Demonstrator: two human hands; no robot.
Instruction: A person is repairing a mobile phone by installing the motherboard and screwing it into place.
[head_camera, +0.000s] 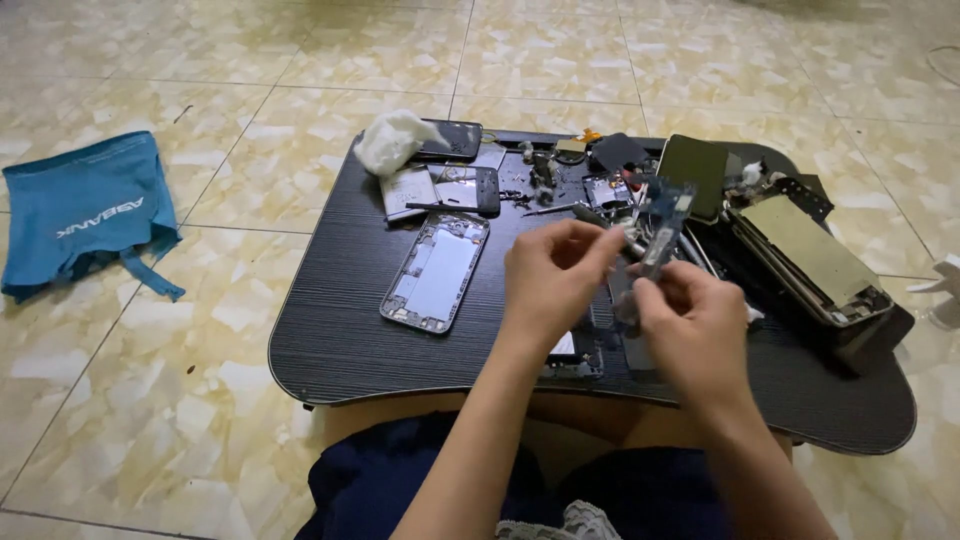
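My left hand (553, 276) and my right hand (695, 325) are raised together above a low black table (340, 320). Both pinch a small blue-grey phone circuit board (665, 225), which stands upright between the fingertips. The left fingers hold its lower left side, and the right fingers grip it from below. Under the hands lies a dark phone part (575, 358), mostly hidden. An empty grey phone frame (436, 271) lies flat to the left of my left hand.
Several phone parts, a white tissue wad (393, 140) and small tools crowd the table's far side. An opened tablet-like device (812, 255) lies at the right. A blue cloth bag (85, 212) rests on the tiled floor at the left.
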